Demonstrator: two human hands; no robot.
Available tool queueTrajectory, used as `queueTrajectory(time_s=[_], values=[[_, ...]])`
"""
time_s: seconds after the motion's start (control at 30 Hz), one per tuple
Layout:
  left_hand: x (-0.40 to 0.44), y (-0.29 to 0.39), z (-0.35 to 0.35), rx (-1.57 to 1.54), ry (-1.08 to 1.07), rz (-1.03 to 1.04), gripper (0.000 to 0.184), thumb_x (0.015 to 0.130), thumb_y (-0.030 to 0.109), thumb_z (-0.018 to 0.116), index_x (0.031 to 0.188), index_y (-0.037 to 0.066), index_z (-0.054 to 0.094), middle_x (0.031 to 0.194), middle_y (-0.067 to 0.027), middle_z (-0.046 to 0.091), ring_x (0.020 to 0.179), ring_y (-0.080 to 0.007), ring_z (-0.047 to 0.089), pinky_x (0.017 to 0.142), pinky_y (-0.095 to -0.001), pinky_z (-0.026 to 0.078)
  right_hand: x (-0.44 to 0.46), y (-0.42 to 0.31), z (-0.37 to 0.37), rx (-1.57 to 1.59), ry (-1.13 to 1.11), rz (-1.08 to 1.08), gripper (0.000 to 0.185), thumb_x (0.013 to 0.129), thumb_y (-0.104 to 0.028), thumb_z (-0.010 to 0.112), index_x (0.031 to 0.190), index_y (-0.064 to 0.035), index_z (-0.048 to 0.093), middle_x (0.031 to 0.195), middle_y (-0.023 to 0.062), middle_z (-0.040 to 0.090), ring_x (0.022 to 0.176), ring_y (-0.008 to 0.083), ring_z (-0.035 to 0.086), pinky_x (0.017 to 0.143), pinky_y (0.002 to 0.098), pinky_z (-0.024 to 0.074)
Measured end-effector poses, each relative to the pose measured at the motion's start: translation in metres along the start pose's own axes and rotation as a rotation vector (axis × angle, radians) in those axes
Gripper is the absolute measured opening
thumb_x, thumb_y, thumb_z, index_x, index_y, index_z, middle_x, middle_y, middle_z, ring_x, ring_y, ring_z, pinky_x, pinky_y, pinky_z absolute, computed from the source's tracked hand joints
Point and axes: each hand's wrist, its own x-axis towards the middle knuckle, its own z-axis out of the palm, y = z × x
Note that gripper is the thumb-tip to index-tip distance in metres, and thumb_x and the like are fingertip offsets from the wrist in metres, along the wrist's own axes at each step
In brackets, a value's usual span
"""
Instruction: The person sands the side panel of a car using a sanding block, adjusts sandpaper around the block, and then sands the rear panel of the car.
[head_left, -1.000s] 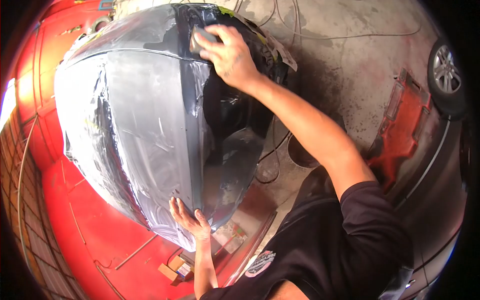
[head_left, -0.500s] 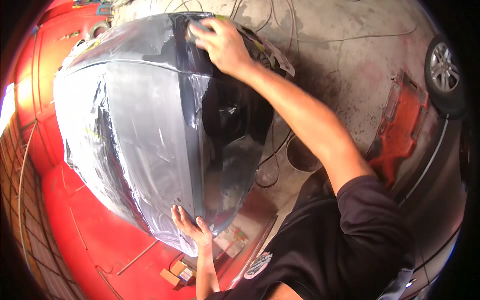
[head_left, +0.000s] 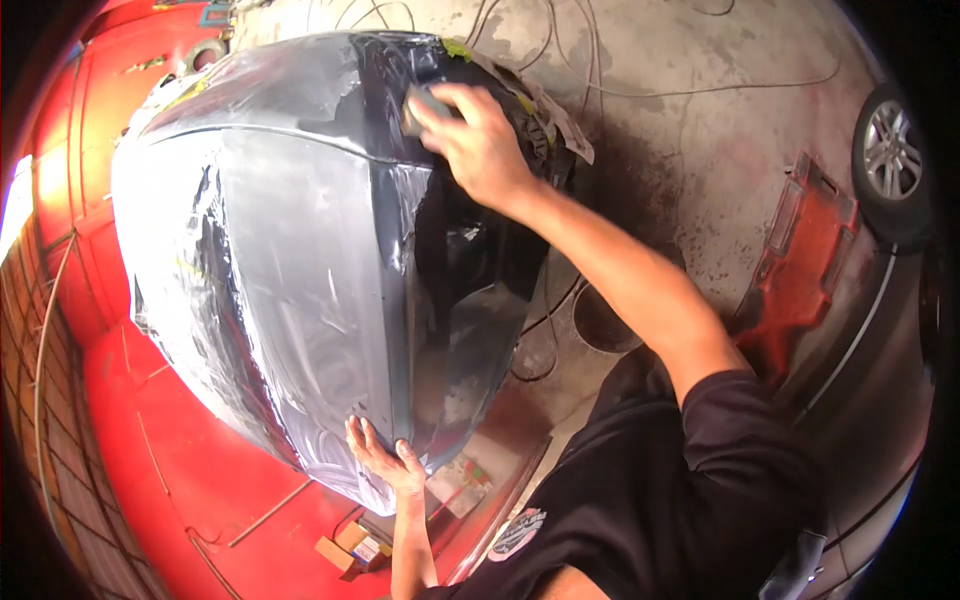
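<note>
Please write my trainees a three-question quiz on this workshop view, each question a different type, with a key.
1. Multiple choice: what is the right hand holding?
a) a paintbrush
b) a small block
c) a spray can

2. True or false: the left hand is placed on the grey bodywork.

3. Fill in the blank: the flat part near the wheel at the right of the view is mostly ____ in colour.

Key: 1. b; 2. true; 3. red.
</note>
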Motion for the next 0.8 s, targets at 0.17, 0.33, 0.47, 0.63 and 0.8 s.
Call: queueTrajectory(time_s=[0.17,0.33,0.47,0.63,0.8], values=[[-0.002,-0.001,0.002,-0.011,-0.001,-0.026,0.073,0.109,0.051,0.05,0.159,-0.002,0.046,0.164,-0.031,0.042,0.152,-0.052,0.039,0.124,-0.0638,0.029,0.027,0.037,0.017,-0.018,0.014,-0.117,0.036,0.091,-0.016,0.08,0.127,-0.0141,0.08,0.129,0.0157,0.069,0.115,0.037,0.064,0.097,0.0478,0.0508],[-0.001,-0.002,0.002,-0.002,0.006,-0.001,0.072,0.109,0.051,0.049,0.159,-0.002,0.046,0.164,-0.0303,0.042,0.152,-0.0504,0.039,0.125,-0.0614,0.029,0.017,0.026,0.023,-0.044,0.064,0.004,0.035,0.094,-0.018,0.077,0.128,-0.0125,0.079,0.127,0.0176,0.068,0.11,0.0381,0.064,0.095,0.0481,0.0513],[-0.002,-0.001,0.001,-0.004,0.014,0.005,0.072,0.11,0.05,0.05,0.158,-0.003,0.047,0.163,-0.0299,0.043,0.152,-0.0503,0.039,0.125,-0.0609,0.029,-0.072,-0.05,-0.01,0.133,0.018,0.097,0.047,0.085,-0.011,0.086,0.132,-0.0086,0.078,0.125,0.0171,0.067,0.108,0.0369,0.064,0.094,0.0471,0.0513],[-0.001,-0.003,0.001,0.007,0.037,0.001,0.072,0.109,0.049,0.052,0.158,-0.003,0.049,0.163,-0.029,0.046,0.152,-0.0506,0.039,0.125,-0.0612,0.028,-0.111,-0.102,0.005,0.163,0.078,0.23,0.046,0.086,-0.013,0.087,0.13,-0.004,0.076,0.119,0.0209,0.063,0.106,0.0381,0.062,0.092,0.0467,0.0511],[-0.003,-0.002,0.002,0.024,0.036,-0.011,0.07,0.108,0.048,0.053,0.158,-0.002,0.05,0.163,-0.0264,0.047,0.152,-0.0491,0.04,0.125,-0.0607,0.027,-0.054,-0.106,0.006,0.184,0.111,0.429,0.041,0.096,-0.021,0.078,0.13,0.002,0.073,0.099,0.0203,0.061,0.094,0.0371,0.061,0.084,0.0448,0.0512]])
